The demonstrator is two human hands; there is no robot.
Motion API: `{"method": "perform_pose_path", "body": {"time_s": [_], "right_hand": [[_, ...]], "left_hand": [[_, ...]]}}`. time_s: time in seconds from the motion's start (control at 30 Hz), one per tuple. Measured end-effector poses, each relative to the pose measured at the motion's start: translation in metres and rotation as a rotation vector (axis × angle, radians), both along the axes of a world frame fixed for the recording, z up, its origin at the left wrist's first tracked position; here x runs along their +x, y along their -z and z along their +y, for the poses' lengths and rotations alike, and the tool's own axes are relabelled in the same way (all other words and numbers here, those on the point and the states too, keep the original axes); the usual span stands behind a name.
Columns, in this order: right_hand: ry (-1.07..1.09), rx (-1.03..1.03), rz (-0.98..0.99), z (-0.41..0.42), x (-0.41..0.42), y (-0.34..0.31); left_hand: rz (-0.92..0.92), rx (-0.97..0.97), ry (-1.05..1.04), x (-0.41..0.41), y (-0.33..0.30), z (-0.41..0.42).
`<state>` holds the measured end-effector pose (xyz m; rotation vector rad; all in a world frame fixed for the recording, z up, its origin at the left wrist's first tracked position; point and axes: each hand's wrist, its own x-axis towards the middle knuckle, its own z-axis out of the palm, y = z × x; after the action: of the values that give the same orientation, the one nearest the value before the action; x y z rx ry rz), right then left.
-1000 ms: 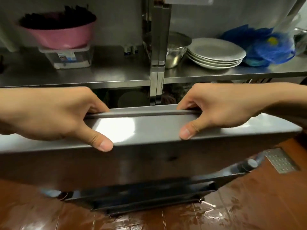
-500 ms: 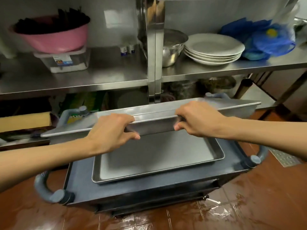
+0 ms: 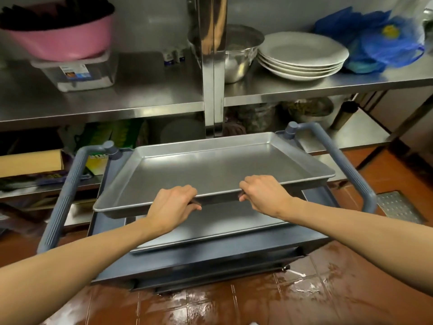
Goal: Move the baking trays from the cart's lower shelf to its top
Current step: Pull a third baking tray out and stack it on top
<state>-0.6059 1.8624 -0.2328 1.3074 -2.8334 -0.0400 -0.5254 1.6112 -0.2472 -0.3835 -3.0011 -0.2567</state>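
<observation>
I hold a silver baking tray [image 3: 210,170] nearly level by its near long rim, just above the grey cart's top [image 3: 210,256]. My left hand [image 3: 174,206] grips the rim left of centre and my right hand [image 3: 263,193] grips it right of centre. Under it a second baking tray [image 3: 210,227] lies flat on the cart's top, mostly covered by the held one. The cart's lower shelf is hidden from here.
The cart's grey handles stand at the left [image 3: 68,191] and right [image 3: 344,165]. Behind it a steel shelf [image 3: 145,99] carries a pink basin [image 3: 63,36], a steel bowl [image 3: 239,55], stacked plates [image 3: 302,55] and a blue bag [image 3: 379,41]. The tiled floor [image 3: 304,299] is wet.
The held tray has dropped from close before the camera to just above the cart and has tipped from on edge to nearly flat. Both hands keep their grip on its near rim.
</observation>
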Motion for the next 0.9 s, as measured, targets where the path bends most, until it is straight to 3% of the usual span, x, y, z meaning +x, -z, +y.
{"method": "perform_pose_path", "body": {"time_s": [0.43,0.77,0.9], "right_hand": [[-0.04,0.377,-0.057,-0.009,0.021,0.053],[0.059,0.423,-0.131,-0.002,0.033,0.094],[0.185,0.287,-0.203,-0.007,0.028,0.093]], "left_hand": [[-0.251,-0.007,-0.071,0.011,0.074,0.009],[-0.404,0.0,-0.144,0.014,0.108,0.005],[-0.378,0.125,-0.215,0.001,0.101,0.003]]}}
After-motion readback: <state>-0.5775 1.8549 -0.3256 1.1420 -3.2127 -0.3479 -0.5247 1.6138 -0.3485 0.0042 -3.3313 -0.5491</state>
